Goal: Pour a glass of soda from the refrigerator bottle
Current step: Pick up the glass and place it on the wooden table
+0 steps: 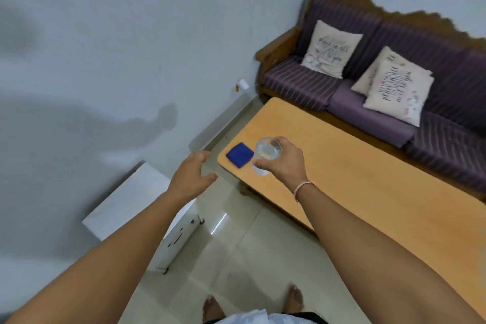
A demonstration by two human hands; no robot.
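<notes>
Against the far wall at two o'clock stands a purple sofa (381,81); before it the wooden table (368,179); at eight o'clock a white refrigerator (131,205), its door seemingly closed; on the table's near corner, a blue cloth (239,154). Right hand (285,163) grips a glass (265,156) of clear liquid, seemingly already poured; left hand (190,176) hangs empty, fingers spread; no bottle in view; setting down or serving looks left.
</notes>
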